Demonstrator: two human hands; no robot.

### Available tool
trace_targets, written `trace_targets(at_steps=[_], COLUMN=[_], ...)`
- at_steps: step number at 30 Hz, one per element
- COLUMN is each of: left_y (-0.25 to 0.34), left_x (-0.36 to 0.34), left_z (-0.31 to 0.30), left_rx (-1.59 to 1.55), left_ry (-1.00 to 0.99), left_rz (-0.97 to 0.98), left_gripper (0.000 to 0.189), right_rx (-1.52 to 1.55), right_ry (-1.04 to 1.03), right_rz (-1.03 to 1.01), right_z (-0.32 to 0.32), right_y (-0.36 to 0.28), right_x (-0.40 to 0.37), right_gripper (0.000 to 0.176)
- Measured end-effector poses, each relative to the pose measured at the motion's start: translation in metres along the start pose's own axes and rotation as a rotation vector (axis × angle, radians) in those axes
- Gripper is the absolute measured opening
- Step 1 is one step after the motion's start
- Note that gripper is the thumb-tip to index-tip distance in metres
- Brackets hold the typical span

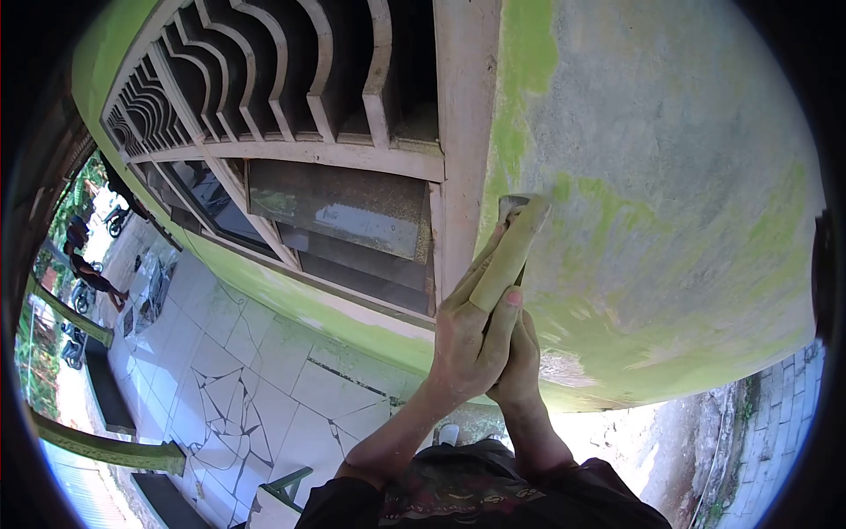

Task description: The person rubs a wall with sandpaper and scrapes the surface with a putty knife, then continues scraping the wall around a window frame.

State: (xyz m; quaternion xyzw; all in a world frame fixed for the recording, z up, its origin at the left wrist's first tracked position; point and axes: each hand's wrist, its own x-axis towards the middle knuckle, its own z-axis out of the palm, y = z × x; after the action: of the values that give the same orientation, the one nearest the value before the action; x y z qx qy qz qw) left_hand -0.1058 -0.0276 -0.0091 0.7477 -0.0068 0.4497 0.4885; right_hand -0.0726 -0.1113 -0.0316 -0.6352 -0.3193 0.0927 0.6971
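Observation:
Both of my hands are raised together in front of the wall point(652, 115), closed around a scraper point(509, 256) with a long, dusty yellowish handle. Its flat metal blade rests at the wall surface beside the window frame, partly hidden by fingers. My left hand point(463, 342) wraps the handle from the left, fingers stretched up along it. Pressed against it from the right is my right hand point(518, 353), its thumb lying near the lower end of the handle. Around the blade, the wall shows patchy green paint and bare grey plaster.
A pale window frame point(467, 115) with wavy bars and louvre glass point(352, 220) stands left of the hands. Below lies a tiled floor point(300, 397) with a green chair or stool point(286, 485). Far left, a person point(88, 269) stands near motorbikes.

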Motion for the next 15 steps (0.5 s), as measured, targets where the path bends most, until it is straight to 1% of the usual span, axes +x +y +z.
trace_targets(at_steps=[1,2,4,5,6,9,12,13,14,15], left_y=[-0.004,-0.005,-0.003,0.007,0.011,0.012,0.011,0.012,0.012,0.013], left_x=[-0.003,0.000,0.002,0.009,0.007,0.005,0.013,0.015,0.010,0.010], left_z=[0.002,0.001,0.000,-0.008,-0.009,-0.009,-0.010,-0.012,-0.011,-0.011], left_rx=[0.038,0.042,0.010,-0.175,-0.180,-0.109,-0.110,-0.151,-0.159,-0.166], left_ry=[0.000,0.000,-0.028,-0.074,-0.078,-0.072,-0.075,-0.077,-0.078,-0.062], left_rz=[0.077,0.083,-0.026,-0.163,-0.180,-0.122,-0.085,-0.152,-0.174,-0.134], left_gripper=[0.039,0.039,0.040,0.039,0.039,0.038,0.038,0.038,0.038,0.038], right_rx=[0.019,0.023,-0.173,0.007,0.002,0.112,0.136,0.142,0.147,0.158], right_ry=[0.012,0.012,0.107,-0.001,0.002,0.011,0.027,0.036,0.049,0.058], right_rz=[0.000,-0.006,-0.353,-0.073,-0.056,-0.035,-0.055,-0.038,-0.015,-0.011], right_z=[0.001,0.005,0.010,0.004,0.002,0.009,0.015,0.014,0.014,0.014], right_y=[0.001,0.003,0.008,0.011,0.010,-0.002,-0.002,0.000,0.000,-0.001], right_x=[-0.004,0.000,0.006,0.003,-0.002,-0.002,0.008,0.005,-0.001,0.000], right_gripper=[0.042,0.042,0.040,0.042,0.042,0.044,0.044,0.044,0.044,0.043])
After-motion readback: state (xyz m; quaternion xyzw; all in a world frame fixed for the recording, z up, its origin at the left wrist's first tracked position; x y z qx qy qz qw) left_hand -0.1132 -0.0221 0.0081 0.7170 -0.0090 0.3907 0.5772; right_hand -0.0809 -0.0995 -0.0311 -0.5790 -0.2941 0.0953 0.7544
